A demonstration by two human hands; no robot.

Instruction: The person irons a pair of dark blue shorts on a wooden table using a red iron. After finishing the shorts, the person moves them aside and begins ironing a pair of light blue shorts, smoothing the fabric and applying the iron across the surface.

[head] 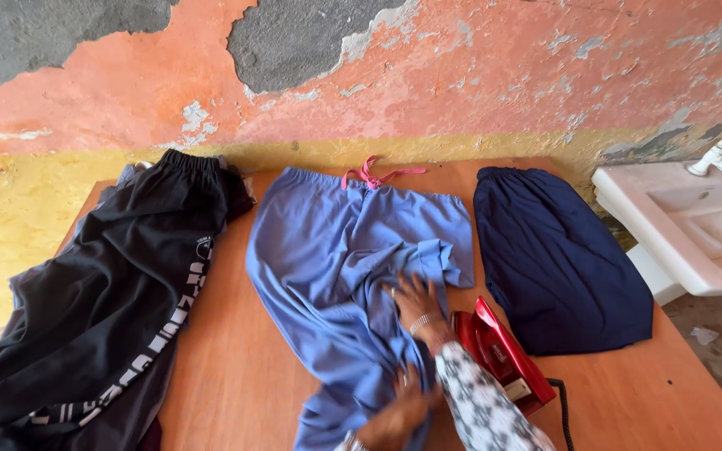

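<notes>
Light blue trousers (pixel 336 276) with a pink drawstring (pixel 369 175) lie crumpled down the middle of a wooden table (pixel 236 367). My right hand (pixel 415 305), in a patterned sleeve with a bracelet at the wrist, rests flat on the blue cloth with fingers spread. My left hand (pixel 394 411) is lower, near the bottom edge, with its fingers gathered on a fold of the same trousers. A red iron (pixel 499 351) stands on the table just right of my right wrist, touching the sleeve.
A black cord (pixel 561 413) trails from the iron. Navy folded cloth (pixel 557 259) lies at the right, and black trousers with a white stripe (pixel 119 309) at the left. A white sink (pixel 695 225) with a tap stands beyond the table's right edge. A peeling wall lies behind.
</notes>
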